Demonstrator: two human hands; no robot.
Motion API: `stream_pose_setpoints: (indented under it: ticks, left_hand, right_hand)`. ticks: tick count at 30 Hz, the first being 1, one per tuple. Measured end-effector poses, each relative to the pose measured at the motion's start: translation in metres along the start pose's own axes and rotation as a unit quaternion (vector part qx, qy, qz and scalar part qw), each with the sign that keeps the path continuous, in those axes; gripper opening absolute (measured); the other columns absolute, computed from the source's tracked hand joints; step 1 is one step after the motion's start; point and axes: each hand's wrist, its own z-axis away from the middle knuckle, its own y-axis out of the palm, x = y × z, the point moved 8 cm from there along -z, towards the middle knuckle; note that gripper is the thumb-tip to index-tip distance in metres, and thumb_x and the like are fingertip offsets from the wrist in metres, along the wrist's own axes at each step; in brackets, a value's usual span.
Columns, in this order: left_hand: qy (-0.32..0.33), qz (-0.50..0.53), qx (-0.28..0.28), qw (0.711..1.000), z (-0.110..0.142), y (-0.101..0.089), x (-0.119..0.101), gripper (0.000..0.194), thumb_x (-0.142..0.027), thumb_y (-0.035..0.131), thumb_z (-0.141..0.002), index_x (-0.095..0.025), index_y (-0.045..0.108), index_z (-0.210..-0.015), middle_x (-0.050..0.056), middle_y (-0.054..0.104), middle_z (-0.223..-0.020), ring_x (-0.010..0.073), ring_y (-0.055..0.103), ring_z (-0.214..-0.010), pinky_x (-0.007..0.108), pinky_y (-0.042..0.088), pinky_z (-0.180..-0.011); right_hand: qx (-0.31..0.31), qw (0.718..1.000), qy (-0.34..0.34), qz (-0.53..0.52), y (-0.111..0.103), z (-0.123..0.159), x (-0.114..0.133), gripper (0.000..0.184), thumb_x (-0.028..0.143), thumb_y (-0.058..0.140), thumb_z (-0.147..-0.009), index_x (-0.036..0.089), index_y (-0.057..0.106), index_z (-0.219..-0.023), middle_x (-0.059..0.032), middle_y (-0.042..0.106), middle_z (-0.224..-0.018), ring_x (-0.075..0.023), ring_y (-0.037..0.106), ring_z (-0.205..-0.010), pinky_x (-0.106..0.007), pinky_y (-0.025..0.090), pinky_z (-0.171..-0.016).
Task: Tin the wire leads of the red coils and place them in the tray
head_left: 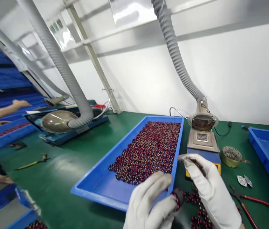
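Observation:
My left hand (150,200), in a white glove, pinches a small black ring-shaped coil (178,197) with red marks between thumb and fingers, just past the near right corner of a blue tray (96,170). Many similar dark rings (148,149) with red and tan dots lie packed in that tray. My white-gloved right hand (208,187) is closed on a thin metal tool that looks like tweezers (184,157); its tip points left over the tray's right edge. Below this hand, more loose rings (197,206) lie on the green table, partly hidden.
A solder pot (202,141) stands under an exhaust hose (172,41). Beside it are a small tin (231,157), metal scraps (244,180) and red-handled pliers (246,203). Another blue tray (265,152) sits right. Yellow-handled pliers (33,163) lie left; a co-worker's arm (4,111) reaches in beyond.

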Motion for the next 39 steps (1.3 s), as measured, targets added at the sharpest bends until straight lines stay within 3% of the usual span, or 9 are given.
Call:
stream_pose_setpoints:
  ticks: [4,8,10,12,15,24,28,32,39]
  left_hand:
    - [0.033,-0.09,-0.068,0.993,-0.04,-0.016,0.01,0.015,-0.016,0.049,-0.081,-0.022,0.052,-0.094,0.009,0.042,-0.12,0.0292,0.037,-0.118,0.043,0.044,-0.087]
    - [-0.024,-0.021,-0.105,0.994,-0.046,-0.012,0.021,0.024,-0.02,0.057,-0.078,-0.02,0.05,-0.101,0.009,0.039,-0.125,0.0258,0.039,-0.117,0.039,0.043,-0.092]
    - [-0.116,0.044,-0.094,0.988,-0.046,-0.007,0.038,0.05,-0.027,0.063,-0.073,-0.017,0.041,-0.117,0.013,0.038,-0.128,0.0261,0.042,-0.116,0.039,0.045,-0.093]
    - [-0.169,0.1,-0.022,0.98,-0.049,0.006,0.05,0.065,-0.023,0.062,-0.069,-0.018,0.032,-0.127,0.012,0.042,-0.128,0.0258,0.045,-0.115,0.039,0.046,-0.092]
    - [-0.126,0.182,0.049,0.974,-0.058,0.019,0.048,0.057,-0.005,0.051,-0.066,-0.028,0.045,-0.118,0.003,0.056,-0.116,0.0184,0.054,-0.104,0.033,0.048,-0.088]
    - [-0.056,0.266,-0.019,0.962,-0.063,0.023,0.042,0.037,-0.008,0.051,-0.074,-0.025,0.053,-0.106,0.004,0.062,-0.105,0.0166,0.059,-0.094,0.028,0.052,-0.081]
    - [0.022,0.223,-0.06,0.973,-0.066,0.019,0.036,0.026,-0.016,0.051,-0.082,-0.022,0.051,-0.107,0.008,0.062,-0.101,0.0186,0.059,-0.093,0.031,0.052,-0.078]
    - [0.031,0.188,-0.067,0.979,-0.064,0.017,0.038,0.023,-0.015,0.048,-0.082,-0.02,0.051,-0.105,0.009,0.062,-0.099,0.0188,0.059,-0.092,0.032,0.053,-0.076]
    - [0.028,0.207,-0.061,0.976,-0.064,0.015,0.036,0.024,-0.015,0.049,-0.081,-0.02,0.051,-0.105,0.007,0.062,-0.099,0.0177,0.058,-0.092,0.03,0.052,-0.076]
  right_hand:
    - [0.032,0.962,0.059,-0.264,0.026,-0.009,-0.025,0.03,0.048,0.067,-0.067,0.023,0.063,-0.083,-0.0038,0.067,-0.085,-0.0188,0.062,-0.079,-0.029,0.049,-0.074]
    - [-0.001,0.934,0.059,-0.351,0.03,-0.018,-0.038,0.027,0.039,0.078,-0.056,0.021,0.064,-0.071,-0.0049,0.068,-0.077,-0.0183,0.062,-0.071,-0.029,0.05,-0.069]
    - [-0.001,0.934,0.048,-0.355,0.029,-0.02,-0.039,0.028,0.039,0.079,-0.054,0.021,0.067,-0.071,-0.0053,0.068,-0.085,-0.0174,0.063,-0.07,-0.028,0.05,-0.066]
    - [0.0,0.939,0.031,-0.344,0.026,-0.021,-0.038,0.026,0.039,0.079,-0.053,0.023,0.069,-0.071,-0.0037,0.067,-0.089,-0.0158,0.063,-0.069,-0.025,0.05,-0.064]
    - [-0.007,0.951,0.011,-0.309,0.02,-0.021,-0.037,0.021,0.038,0.076,-0.059,0.026,0.069,-0.074,-0.002,0.067,-0.078,-0.0147,0.061,-0.069,-0.024,0.048,-0.065]
    - [0.019,0.962,-0.032,-0.271,0.008,-0.027,-0.04,0.021,0.035,0.078,-0.057,0.021,0.07,-0.07,-0.0042,0.065,-0.071,-0.016,0.059,-0.064,-0.025,0.049,-0.058]
    - [-0.021,0.94,-0.005,-0.342,0.008,-0.031,-0.055,0.019,0.035,0.076,-0.06,0.018,0.068,-0.065,-0.0052,0.066,-0.069,-0.0162,0.06,-0.064,-0.026,0.049,-0.06]
    - [-0.029,0.918,0.031,-0.393,0.012,-0.028,-0.061,0.021,0.04,0.072,-0.065,0.022,0.069,-0.074,-0.0048,0.068,-0.075,-0.0175,0.061,-0.07,-0.029,0.051,-0.063]
    - [-0.053,0.965,-0.049,-0.252,-0.001,-0.024,-0.04,0.012,0.023,0.077,-0.058,0.019,0.071,-0.067,-0.0056,0.068,-0.074,-0.0174,0.063,-0.067,-0.025,0.051,-0.059]
